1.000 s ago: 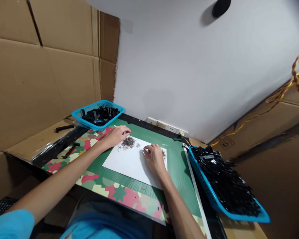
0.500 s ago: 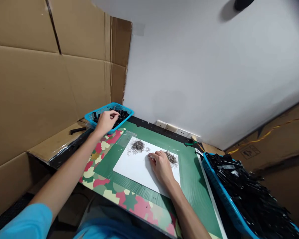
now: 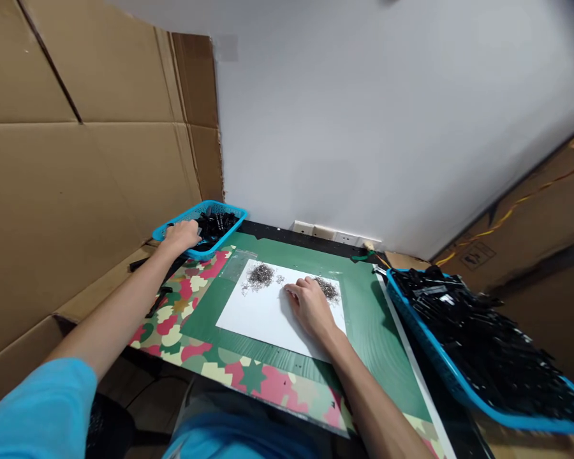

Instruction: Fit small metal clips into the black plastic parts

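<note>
My left hand (image 3: 182, 236) reaches over the near left side of a small blue basket (image 3: 243, 220) that holds black plastic parts (image 3: 217, 224). Its fingers curl down among these parts, the tips hidden, so what they grip cannot be made out. On a white sheet of paper (image 3: 249, 319), my right hand (image 3: 310, 306) rests with thumb and fingers pinched together; anything between them is too small to name. Just behind and right of it lies a pile of tiny metal pieces (image 3: 328, 290). A second metal pile (image 3: 261, 275) sits at the sheet's far left.
To the right stands a large blue basket (image 3: 440, 363) heaped with black parts (image 3: 483, 344). A loose black part (image 3: 160, 299) lies at the mat's left edge. Wall sockets (image 3: 325, 234) line the back of the green mat (image 3: 368, 319). Cardboard (image 3: 100, 172) walls the left side.
The left hand has moved left and lower, down to the parts in the small basket. The right hand stays pinched at about the same spot on the paper. The camera view has shifted slightly.
</note>
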The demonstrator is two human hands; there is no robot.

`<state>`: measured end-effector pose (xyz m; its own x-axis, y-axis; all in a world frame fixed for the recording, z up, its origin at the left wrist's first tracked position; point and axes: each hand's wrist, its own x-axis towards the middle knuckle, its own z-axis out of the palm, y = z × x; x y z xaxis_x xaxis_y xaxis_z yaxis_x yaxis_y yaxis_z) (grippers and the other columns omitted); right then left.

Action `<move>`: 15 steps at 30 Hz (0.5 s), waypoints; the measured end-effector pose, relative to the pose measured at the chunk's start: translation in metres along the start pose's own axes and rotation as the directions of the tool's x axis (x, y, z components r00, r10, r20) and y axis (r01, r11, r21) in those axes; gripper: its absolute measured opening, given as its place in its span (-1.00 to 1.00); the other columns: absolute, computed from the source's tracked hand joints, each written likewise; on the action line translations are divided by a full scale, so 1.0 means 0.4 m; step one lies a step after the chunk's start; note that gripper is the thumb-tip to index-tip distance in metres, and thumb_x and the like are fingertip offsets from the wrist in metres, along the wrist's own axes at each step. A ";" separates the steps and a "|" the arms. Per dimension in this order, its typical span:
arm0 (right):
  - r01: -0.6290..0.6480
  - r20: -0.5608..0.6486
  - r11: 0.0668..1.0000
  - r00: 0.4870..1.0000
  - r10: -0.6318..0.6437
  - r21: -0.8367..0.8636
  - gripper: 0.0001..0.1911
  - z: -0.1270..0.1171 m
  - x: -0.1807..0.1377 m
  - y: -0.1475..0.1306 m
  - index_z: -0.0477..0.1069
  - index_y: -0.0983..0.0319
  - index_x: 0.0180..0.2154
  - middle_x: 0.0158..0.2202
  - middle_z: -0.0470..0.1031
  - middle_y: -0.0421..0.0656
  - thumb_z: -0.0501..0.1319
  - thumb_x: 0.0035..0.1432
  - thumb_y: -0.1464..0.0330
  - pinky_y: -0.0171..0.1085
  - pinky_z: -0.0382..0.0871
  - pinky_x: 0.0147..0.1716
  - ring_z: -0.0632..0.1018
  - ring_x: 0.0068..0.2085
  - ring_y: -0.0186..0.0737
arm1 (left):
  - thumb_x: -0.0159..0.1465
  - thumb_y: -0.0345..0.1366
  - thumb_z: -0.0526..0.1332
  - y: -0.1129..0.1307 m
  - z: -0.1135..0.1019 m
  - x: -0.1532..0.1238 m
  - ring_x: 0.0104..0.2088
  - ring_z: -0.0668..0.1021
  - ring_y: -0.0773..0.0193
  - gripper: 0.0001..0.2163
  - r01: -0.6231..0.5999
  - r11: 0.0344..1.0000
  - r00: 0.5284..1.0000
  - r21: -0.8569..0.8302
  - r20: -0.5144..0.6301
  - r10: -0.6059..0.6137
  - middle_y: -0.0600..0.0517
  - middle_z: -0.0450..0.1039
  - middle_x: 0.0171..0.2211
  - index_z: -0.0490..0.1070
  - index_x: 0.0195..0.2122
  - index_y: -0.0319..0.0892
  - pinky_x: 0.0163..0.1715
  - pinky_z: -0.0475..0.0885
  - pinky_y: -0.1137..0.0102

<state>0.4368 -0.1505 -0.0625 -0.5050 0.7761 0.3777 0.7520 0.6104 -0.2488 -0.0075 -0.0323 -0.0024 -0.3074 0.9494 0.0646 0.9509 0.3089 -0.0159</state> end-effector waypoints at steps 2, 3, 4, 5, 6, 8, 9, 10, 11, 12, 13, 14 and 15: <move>0.008 0.011 1.000 1.000 -0.008 -0.019 -0.76 -0.002 0.001 -0.001 0.65 0.19 -0.14 -0.26 0.57 -0.06 0.19 0.49 0.45 -0.17 0.20 -0.14 0.45 -0.16 -0.06 | 0.24 -0.10 0.34 -0.002 0.001 0.003 0.15 0.60 -0.31 -0.59 -0.004 1.000 1.000 0.005 0.003 0.004 -0.39 0.60 0.13 0.60 0.02 -0.23 0.05 0.46 0.08; 0.009 0.016 1.000 1.000 -0.009 -0.026 -0.76 -0.003 0.002 -0.001 0.65 0.19 -0.14 -0.26 0.57 -0.06 0.19 0.49 0.45 -0.17 0.20 -0.14 0.44 -0.16 -0.07 | 0.24 -0.08 0.33 -0.003 0.001 0.003 0.15 0.60 -0.31 -0.58 -0.008 1.000 1.000 0.008 0.003 0.008 -0.39 0.60 0.13 0.60 0.03 -0.23 0.06 0.46 0.08; 0.010 0.020 0.999 1.000 -0.009 -0.032 -0.77 -0.003 0.003 -0.003 0.64 0.19 -0.15 -0.26 0.56 -0.06 0.19 0.49 0.45 -0.17 0.20 -0.15 0.44 -0.16 -0.07 | 0.24 -0.06 0.33 -0.004 0.000 0.003 0.15 0.60 -0.31 -0.57 -0.009 1.000 1.000 0.013 0.001 0.009 -0.39 0.59 0.14 0.60 0.03 -0.24 0.06 0.46 0.07; 0.014 0.025 0.999 1.000 -0.013 -0.034 -0.77 -0.004 0.003 -0.004 0.64 0.20 -0.16 -0.26 0.56 -0.06 0.19 0.49 0.44 -0.17 0.19 -0.15 0.44 -0.16 -0.08 | 0.25 -0.05 0.31 -0.005 -0.002 0.001 0.15 0.60 -0.31 -0.57 -0.009 1.000 1.000 0.015 -0.007 0.009 -0.40 0.59 0.13 0.60 0.02 -0.25 0.07 0.46 0.07; 0.025 0.033 0.999 0.999 -0.024 -0.034 -0.76 -0.006 0.004 -0.004 0.63 0.20 -0.18 -0.26 0.56 -0.06 0.19 0.49 0.44 -0.17 0.20 -0.15 0.44 -0.16 -0.08 | 0.26 -0.03 0.29 -0.005 -0.004 0.000 0.14 0.60 -0.31 -0.56 -0.006 1.000 1.000 0.011 -0.022 0.006 -0.41 0.60 0.12 0.59 0.02 -0.26 0.07 0.46 0.07; 0.072 0.051 0.997 0.996 -0.071 -0.023 -0.74 -0.012 0.004 -0.005 0.62 0.21 -0.23 -0.25 0.57 -0.05 0.18 0.50 0.44 -0.17 0.20 -0.16 0.44 -0.16 -0.08 | 0.29 -0.01 0.26 -0.004 -0.012 -0.005 0.13 0.61 -0.29 -0.56 0.003 1.000 0.998 -0.014 -0.070 -0.004 -0.41 0.62 0.08 0.59 0.01 -0.26 0.08 0.46 0.08; 0.103 0.058 0.995 0.993 -0.102 -0.016 -0.74 -0.015 0.004 -0.005 0.62 0.21 -0.24 -0.24 0.57 -0.05 0.18 0.50 0.44 -0.16 0.21 -0.16 0.45 -0.16 -0.08 | 0.30 -0.01 0.24 -0.003 -0.017 -0.008 0.11 0.61 -0.27 -0.57 0.007 0.999 0.995 -0.034 -0.100 -0.011 -0.40 0.62 0.06 0.58 0.00 -0.25 0.08 0.46 0.08; 0.134 0.064 0.991 0.989 -0.133 -0.005 -0.74 -0.019 0.004 -0.005 0.62 0.21 -0.25 -0.23 0.58 -0.04 0.18 0.49 0.45 -0.16 0.22 -0.16 0.45 -0.15 -0.08 | 0.31 0.00 0.23 -0.002 -0.024 -0.012 0.10 0.62 -0.26 -0.58 0.009 0.998 0.991 -0.062 -0.131 -0.017 -0.39 0.63 0.04 0.57 -0.01 -0.24 0.07 0.46 0.08; 0.159 0.069 0.987 0.985 -0.159 0.009 -0.75 -0.023 0.003 -0.004 0.62 0.21 -0.25 -0.23 0.59 -0.04 0.19 0.48 0.45 -0.16 0.24 -0.15 0.46 -0.15 -0.07 | 0.32 0.00 0.23 0.000 -0.033 -0.015 0.08 0.62 -0.24 -0.59 0.008 0.995 0.986 -0.096 -0.164 -0.023 -0.38 0.63 0.02 0.56 -0.02 -0.23 0.06 0.46 0.08; 0.173 0.070 0.985 0.982 -0.174 0.026 -0.77 -0.026 0.003 -0.004 0.63 0.21 -0.24 -0.23 0.59 -0.04 0.21 0.46 0.45 -0.16 0.25 -0.15 0.47 -0.14 -0.07 | 0.32 -0.01 0.22 0.003 -0.043 -0.020 0.05 0.62 -0.23 -0.61 0.004 0.990 0.980 -0.139 -0.199 -0.032 -0.36 0.63 0.02 0.55 -0.03 -0.22 0.04 0.46 0.08; 0.176 0.069 0.983 0.981 -0.179 0.048 -0.78 -0.028 0.003 -0.004 0.64 0.21 -0.22 -0.23 0.60 -0.04 0.22 0.44 0.46 -0.16 0.26 -0.14 0.49 -0.14 -0.07 | 0.32 -0.02 0.22 0.008 -0.055 -0.026 0.03 0.62 -0.21 -0.63 -0.006 0.981 0.971 -0.194 -0.234 -0.040 -0.35 0.62 0.01 0.53 -0.05 -0.21 0.01 0.46 0.10; 0.168 0.066 0.983 0.983 -0.173 0.076 -0.80 -0.028 0.003 -0.004 0.65 0.21 -0.20 -0.23 0.61 -0.04 0.23 0.43 0.46 -0.16 0.28 -0.14 0.50 -0.14 -0.07 | 0.32 -0.04 0.21 0.015 -0.068 -0.034 0.00 0.62 -0.18 -0.66 -0.026 0.965 0.963 -0.260 -0.267 -0.046 -0.32 0.63 -0.01 0.52 -0.06 -0.20 -0.02 0.46 0.12; 0.150 0.061 0.983 0.986 -0.157 0.109 -0.80 -0.028 0.004 -0.003 0.65 0.20 -0.18 -0.23 0.62 -0.04 0.23 0.42 0.46 -0.17 0.30 -0.13 0.52 -0.14 -0.07 | 0.32 -0.07 0.19 0.025 -0.081 -0.045 -0.03 0.62 -0.13 -0.69 -0.058 0.940 0.954 -0.337 -0.295 -0.047 -0.28 0.63 -0.05 0.51 -0.09 -0.18 -0.05 0.46 0.15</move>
<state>0.4398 -0.1518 -0.0516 -0.6415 0.6789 0.3572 0.6173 0.7333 -0.2850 0.0085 -0.0482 0.0288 -0.3277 0.8750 0.3563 0.9231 0.2162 0.3180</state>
